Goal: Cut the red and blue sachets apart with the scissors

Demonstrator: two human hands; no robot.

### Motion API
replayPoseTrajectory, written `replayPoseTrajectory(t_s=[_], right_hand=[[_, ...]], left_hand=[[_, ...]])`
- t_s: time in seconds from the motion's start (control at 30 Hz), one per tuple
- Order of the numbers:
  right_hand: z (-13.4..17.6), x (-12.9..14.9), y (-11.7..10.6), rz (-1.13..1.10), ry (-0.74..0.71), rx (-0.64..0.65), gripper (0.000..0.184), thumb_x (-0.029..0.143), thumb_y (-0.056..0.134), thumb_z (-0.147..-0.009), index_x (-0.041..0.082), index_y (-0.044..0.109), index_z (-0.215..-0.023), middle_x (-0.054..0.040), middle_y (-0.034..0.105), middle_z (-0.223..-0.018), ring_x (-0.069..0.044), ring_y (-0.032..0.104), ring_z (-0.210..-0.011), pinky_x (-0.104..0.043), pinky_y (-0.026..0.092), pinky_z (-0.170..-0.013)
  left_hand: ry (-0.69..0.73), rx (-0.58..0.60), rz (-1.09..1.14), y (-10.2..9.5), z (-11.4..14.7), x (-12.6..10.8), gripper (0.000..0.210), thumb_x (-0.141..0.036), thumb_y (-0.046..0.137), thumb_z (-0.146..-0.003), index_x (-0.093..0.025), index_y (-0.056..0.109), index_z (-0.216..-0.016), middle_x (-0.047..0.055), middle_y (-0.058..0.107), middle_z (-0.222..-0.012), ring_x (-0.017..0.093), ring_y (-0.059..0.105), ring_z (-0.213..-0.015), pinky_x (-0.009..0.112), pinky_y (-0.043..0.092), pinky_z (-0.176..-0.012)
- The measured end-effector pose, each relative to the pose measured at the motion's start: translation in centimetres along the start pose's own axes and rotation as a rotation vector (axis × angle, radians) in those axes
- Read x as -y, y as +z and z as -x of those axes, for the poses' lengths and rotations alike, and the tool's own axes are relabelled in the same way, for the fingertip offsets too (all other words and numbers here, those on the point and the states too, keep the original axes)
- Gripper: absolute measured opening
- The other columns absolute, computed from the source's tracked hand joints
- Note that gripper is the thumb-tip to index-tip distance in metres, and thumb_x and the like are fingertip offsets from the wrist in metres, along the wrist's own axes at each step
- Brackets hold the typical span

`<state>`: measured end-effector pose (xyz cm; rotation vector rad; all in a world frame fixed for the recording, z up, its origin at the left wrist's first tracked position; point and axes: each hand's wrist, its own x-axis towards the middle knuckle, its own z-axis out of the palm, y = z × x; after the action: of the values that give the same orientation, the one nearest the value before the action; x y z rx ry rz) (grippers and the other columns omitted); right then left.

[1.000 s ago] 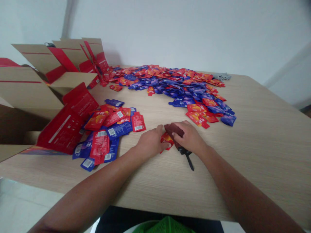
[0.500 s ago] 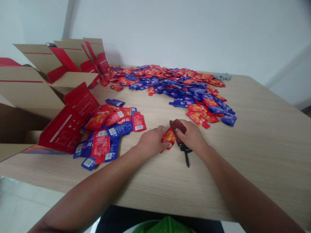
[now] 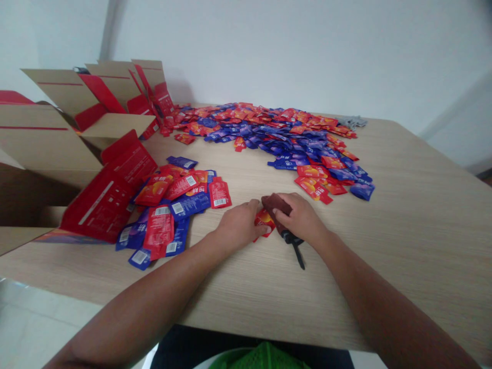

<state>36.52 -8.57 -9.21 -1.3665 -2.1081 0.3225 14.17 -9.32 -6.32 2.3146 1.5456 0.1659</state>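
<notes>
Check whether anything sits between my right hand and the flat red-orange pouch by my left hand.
Yes: the dark brown, cloth-like item in your right hand overlaps the right side of the pouch.

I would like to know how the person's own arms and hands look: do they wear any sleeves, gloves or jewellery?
The left hand and right hand wear no gloves. The left forearm and right forearm show no sleeves, watch or bracelet. No ring is visible, though some fingers are hidden.
</notes>
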Motion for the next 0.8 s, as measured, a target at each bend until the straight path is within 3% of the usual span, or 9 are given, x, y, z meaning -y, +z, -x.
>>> replayPoseTrajectory(t_s=[0.23,0.53,0.8], right_hand=[[-0.5,-1.4,-0.4,0.009,0.174,-0.068,0.026,0.027,0.064,-0.09,0.023,0.074,-0.114,-0.0054,0.078,-0.097,-0.024,0.067,-0.085,-0.034,0.047,-0.074],[-0.5,-1.6,-0.7,0.078,0.211,-0.082,0.024,0.026,0.064,-0.089,0.023,0.075,-0.111,-0.0061,0.078,-0.095,-0.025,0.068,-0.086,-0.035,0.046,-0.074],[-0.5,-1.7,-0.5,0.125,0.223,-0.089,0.021,0.026,0.065,-0.091,0.023,0.074,-0.109,-0.0075,0.078,-0.097,-0.027,0.067,-0.088,-0.036,0.045,-0.076]], left_hand=[[-0.014,0.01,-0.038,0.1,-0.1,-0.1,0.061,-0.06,0.076,-0.087,-0.024,0.061,-0.134,0.012,0.075,-0.128,0.03,0.073,-0.115,0.036,0.054,-0.09],[0.029,-0.009,-0.041,0.3,-0.1,0.2,0.054,-0.061,0.075,-0.087,-0.025,0.065,-0.127,0.009,0.077,-0.119,0.029,0.073,-0.106,0.037,0.054,-0.083],[-0.024,0.01,-0.024,0.0,-0.1,0.1,0.049,-0.059,0.076,-0.086,-0.025,0.067,-0.12,0.008,0.078,-0.112,0.028,0.074,-0.1,0.036,0.053,-0.079]])
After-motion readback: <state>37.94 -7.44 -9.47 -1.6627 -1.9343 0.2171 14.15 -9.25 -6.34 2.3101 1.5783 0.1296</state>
